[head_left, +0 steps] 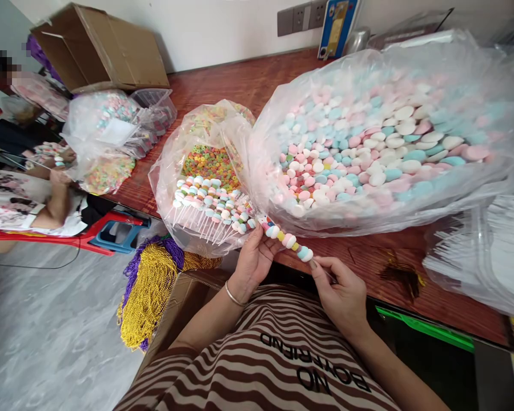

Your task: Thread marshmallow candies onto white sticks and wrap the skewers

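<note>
A candy skewer (290, 240) with pink, white, blue and yellow pieces slants between my two hands. My left hand (257, 260) is closed around its upper left end, with a small colourful piece showing at the fingertips. At the lower right end, my right hand (341, 294) pinches the stick just below the last white piece. Left of my hands, several similar candy skewers (216, 201) lie in rows, their white sticks pointing down toward me. They rest on a clear bag of small ring-shaped candies (209, 162). A large clear bag of pastel candies (385, 148) spreads open beyond my right hand.
A bag of white sticks (492, 251) lies at the right, near gold twist ties (400, 277). Gold and purple bead strings (152, 291) hang over a cardboard box (171, 308) beside me. A co-worker (29, 194) sits left, near more candy bags (107, 125) and an open carton (111, 51).
</note>
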Motion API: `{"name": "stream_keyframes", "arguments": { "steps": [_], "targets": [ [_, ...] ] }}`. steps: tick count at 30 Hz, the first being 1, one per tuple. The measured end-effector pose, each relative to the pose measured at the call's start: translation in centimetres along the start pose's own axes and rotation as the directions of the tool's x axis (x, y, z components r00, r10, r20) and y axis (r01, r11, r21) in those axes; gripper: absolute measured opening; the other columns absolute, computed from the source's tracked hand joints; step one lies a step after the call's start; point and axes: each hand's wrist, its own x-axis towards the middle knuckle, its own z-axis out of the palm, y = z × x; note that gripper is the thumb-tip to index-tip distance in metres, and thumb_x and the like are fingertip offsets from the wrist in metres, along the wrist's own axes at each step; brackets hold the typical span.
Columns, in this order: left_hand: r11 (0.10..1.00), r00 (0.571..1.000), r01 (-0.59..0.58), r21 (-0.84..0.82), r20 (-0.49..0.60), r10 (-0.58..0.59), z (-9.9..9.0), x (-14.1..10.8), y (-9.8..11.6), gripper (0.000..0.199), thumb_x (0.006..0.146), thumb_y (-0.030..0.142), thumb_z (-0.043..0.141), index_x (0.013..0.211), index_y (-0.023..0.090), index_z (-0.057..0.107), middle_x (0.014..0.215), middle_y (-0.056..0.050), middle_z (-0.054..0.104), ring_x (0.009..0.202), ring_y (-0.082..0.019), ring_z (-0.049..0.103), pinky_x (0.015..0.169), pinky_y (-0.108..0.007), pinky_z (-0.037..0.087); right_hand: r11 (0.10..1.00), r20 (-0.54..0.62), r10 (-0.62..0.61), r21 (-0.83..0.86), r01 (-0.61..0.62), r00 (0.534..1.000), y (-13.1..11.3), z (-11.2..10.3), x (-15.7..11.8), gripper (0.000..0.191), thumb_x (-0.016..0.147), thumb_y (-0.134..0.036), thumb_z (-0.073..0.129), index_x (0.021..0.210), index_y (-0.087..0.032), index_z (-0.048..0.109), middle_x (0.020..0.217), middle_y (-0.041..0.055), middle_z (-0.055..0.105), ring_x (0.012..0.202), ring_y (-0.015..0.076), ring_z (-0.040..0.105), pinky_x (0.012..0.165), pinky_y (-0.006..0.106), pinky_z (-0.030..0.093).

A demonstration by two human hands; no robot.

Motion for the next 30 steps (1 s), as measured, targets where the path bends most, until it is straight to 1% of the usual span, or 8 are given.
{"name": "stream_keyframes", "arguments": {
  "steps": [4, 7, 10, 13, 16, 21, 25, 30],
  "targets": [
    [0.996, 0.997, -0.068, 0.057, -0.017, 0.069, -0.5, -0.2, 0.0, 0.028, 0.078, 0.039, 0.084, 0.092, 0.017, 0.073, 0.088, -0.004, 0.078, 0.079, -0.018, 0.075, 0.079, -0.033, 0.062, 0.998, 0.072, 0.063, 0.021, -0.065, 0.995, -0.2, 0.5, 0.4, 0.017, 0.099, -0.029, 0.058, 0.087, -0.020, 0.066, 0.070, -0.0006, 0.067, 0.058, 0.0139, 0.058, 0.056, 0.026, 0.043],
    [0.987, 0.992, -0.117, 0.114, -0.034, 0.121, -1.0, -0.3, -0.1, 0.031, 0.075, 0.041, 0.086, 0.091, 0.017, 0.074, 0.088, -0.005, 0.078, 0.080, -0.020, 0.075, 0.080, -0.034, 0.062, 0.974, 0.045, -0.182, -0.130, 0.187, 0.982, 0.3, 1.1, 0.4, 0.012, 0.097, -0.022, 0.058, 0.091, -0.020, 0.068, 0.068, 0.0003, 0.067, 0.058, 0.0144, 0.057, 0.061, 0.029, 0.041],
    [0.980, 0.990, -0.125, 0.152, -0.045, 0.133, -1.3, -0.3, -0.1, 0.033, 0.074, 0.044, 0.086, 0.091, 0.017, 0.075, 0.087, -0.006, 0.079, 0.081, -0.022, 0.076, 0.080, -0.035, 0.062, 0.822, 0.102, -0.459, -0.328, 0.466, 0.882, 1.1, 1.6, 0.4, 0.011, 0.097, -0.015, 0.059, 0.098, -0.019, 0.069, 0.062, 0.0001, 0.064, 0.059, 0.0155, 0.054, 0.068, 0.033, 0.040],
    [0.983, 0.990, -0.124, 0.137, -0.050, 0.131, -1.4, -0.1, 0.0, 0.033, 0.077, 0.045, 0.083, 0.092, 0.018, 0.074, 0.089, -0.006, 0.079, 0.083, -0.021, 0.076, 0.081, -0.034, 0.061, 0.710, 0.189, -0.558, -0.396, 0.582, 0.808, 1.6, 2.0, 0.7, 0.014, 0.098, -0.013, 0.058, 0.103, -0.019, 0.069, 0.062, -0.0002, 0.063, 0.061, 0.0155, 0.053, 0.074, 0.035, 0.039],
    [0.992, 0.993, -0.103, 0.079, -0.057, 0.107, -1.6, 0.1, 0.0, 0.030, 0.081, 0.043, 0.080, 0.095, 0.018, 0.074, 0.092, -0.006, 0.079, 0.083, -0.018, 0.075, 0.079, -0.030, 0.060, 0.732, 0.203, -0.542, -0.362, 0.577, 0.815, 1.3, 2.4, 1.1, 0.014, 0.098, -0.014, 0.057, 0.097, -0.019, 0.070, 0.060, -0.0003, 0.061, 0.060, 0.0147, 0.051, 0.072, 0.034, 0.038],
    [1.000, 1.000, -0.015, 0.017, -0.017, 0.015, -2.0, 0.6, 0.2, 0.024, 0.085, 0.036, 0.079, 0.098, 0.017, 0.072, 0.094, -0.005, 0.078, 0.086, -0.017, 0.074, 0.078, -0.028, 0.060, 0.994, 0.246, -0.101, -0.004, 0.105, 0.964, 0.2, 3.3, 1.6, 0.023, 0.098, -0.028, 0.055, 0.080, -0.020, 0.066, 0.065, 0.0006, 0.063, 0.059, 0.0143, 0.052, 0.062, 0.030, 0.037],
    [0.998, 0.998, 0.059, 0.026, 0.013, -0.059, -2.3, 0.9, 0.6, 0.019, 0.088, 0.028, 0.075, 0.102, 0.016, 0.072, 0.099, -0.006, 0.077, 0.097, -0.019, 0.074, 0.088, -0.030, 0.059, 0.829, 0.438, 0.291, 0.329, -0.452, 0.851, -0.1, 4.0, 2.3, 0.035, 0.091, -0.049, 0.060, 0.071, -0.021, 0.058, 0.056, -0.0052, 0.049, 0.050, 0.0113, 0.040, 0.050, 0.027, 0.030],
    [0.993, 0.993, 0.117, -0.027, -0.027, -0.118, -2.2, 1.1, 2.0, 0.028, 0.100, 0.039, 0.058, 0.107, 0.014, 0.069, 0.106, -0.010, 0.075, 0.102, -0.020, 0.073, 0.096, -0.035, 0.059, 0.755, 0.434, 0.389, 0.355, -0.552, 0.812, 0.0, 4.2, 3.3, 0.040, 0.081, -0.057, 0.067, 0.069, -0.020, 0.057, 0.054, -0.0067, 0.043, 0.048, 0.0097, 0.033, 0.047, 0.026, 0.024]
  ]
}}
